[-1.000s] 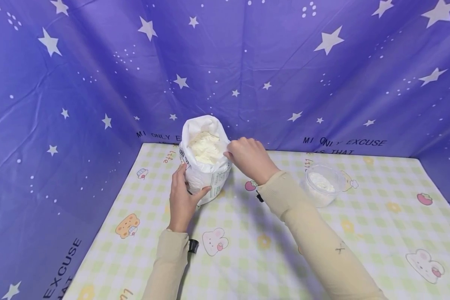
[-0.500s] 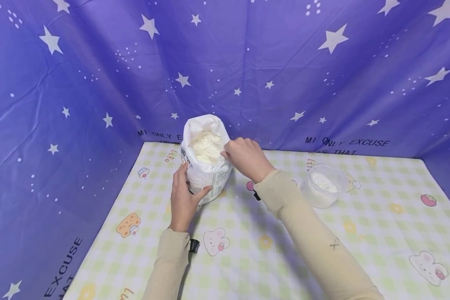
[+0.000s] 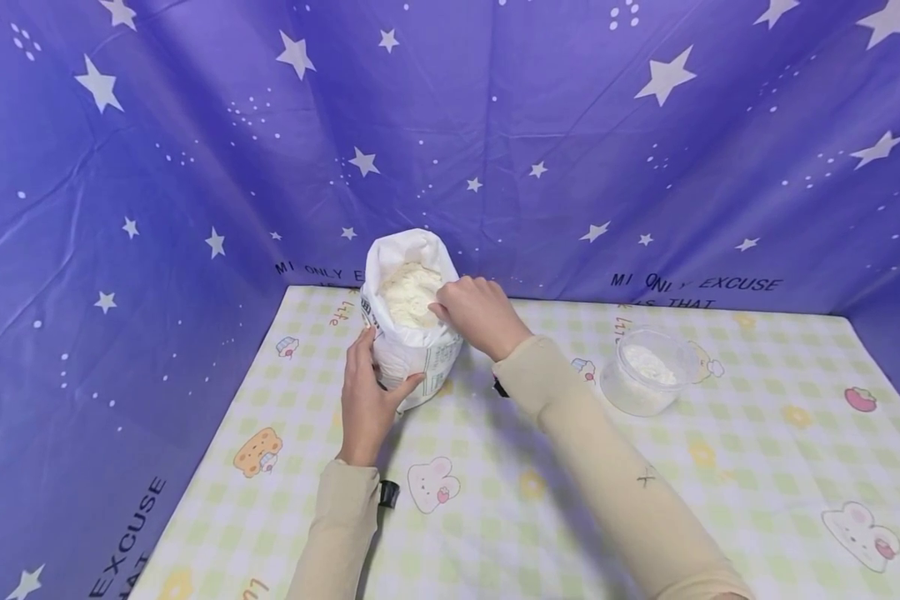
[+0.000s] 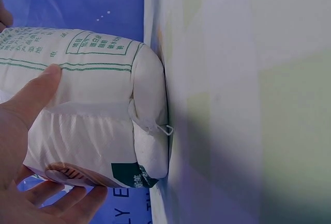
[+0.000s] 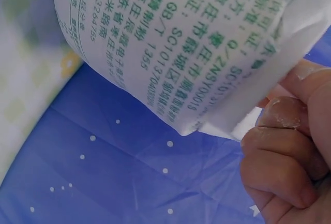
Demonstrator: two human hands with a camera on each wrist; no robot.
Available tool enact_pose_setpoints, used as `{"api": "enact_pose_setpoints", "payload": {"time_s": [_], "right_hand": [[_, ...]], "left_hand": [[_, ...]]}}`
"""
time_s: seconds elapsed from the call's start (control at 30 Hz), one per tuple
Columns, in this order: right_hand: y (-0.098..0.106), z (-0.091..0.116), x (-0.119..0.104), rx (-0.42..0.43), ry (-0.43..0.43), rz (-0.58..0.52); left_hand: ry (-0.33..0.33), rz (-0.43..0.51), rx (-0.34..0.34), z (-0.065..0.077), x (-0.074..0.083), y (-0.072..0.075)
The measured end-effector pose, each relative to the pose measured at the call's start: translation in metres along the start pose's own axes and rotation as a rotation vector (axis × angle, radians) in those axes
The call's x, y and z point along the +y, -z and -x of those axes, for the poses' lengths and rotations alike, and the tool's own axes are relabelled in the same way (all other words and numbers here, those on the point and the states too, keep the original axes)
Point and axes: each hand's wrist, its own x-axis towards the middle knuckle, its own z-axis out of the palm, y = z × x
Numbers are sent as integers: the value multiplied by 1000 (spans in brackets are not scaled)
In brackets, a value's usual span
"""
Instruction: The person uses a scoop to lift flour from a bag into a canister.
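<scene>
A white flour bag (image 3: 437, 354) with green print stands with its mouth rolled wide, full of pale flour (image 3: 408, 292). My left hand (image 3: 367, 404) holds the bag's lower left side, thumb across the front; in the left wrist view the thumb (image 4: 46, 81) lies on the printed face and the other fingers reach round beneath. My right hand (image 3: 483, 312) is at the bag's right rim, reaching in over the flour. In the right wrist view its curled fingers (image 5: 282, 146) are dusted white, beside a small white piece. I cannot tell what it grips; the rim hides the fingertips.
A clear round tub (image 3: 640, 396) partly filled with white powder stands to the right, behind the right forearm. The table carries a checked cloth (image 3: 487, 517) with cartoon prints. A blue starry curtain (image 3: 540, 217) hangs close behind the bag.
My right hand has shifted left, from the bag's right rim further over the flour. The left hand keeps its hold, and the bag stays in place.
</scene>
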Motion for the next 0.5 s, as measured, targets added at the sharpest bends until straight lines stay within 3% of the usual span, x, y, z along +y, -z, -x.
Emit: {"api": "enact_pose_setpoints", "payload": {"time_s": [0.5], "right_hand": [[1,3,2,14,38,-42]], "left_hand": [[1,-6,-7,1,1,1]]}}
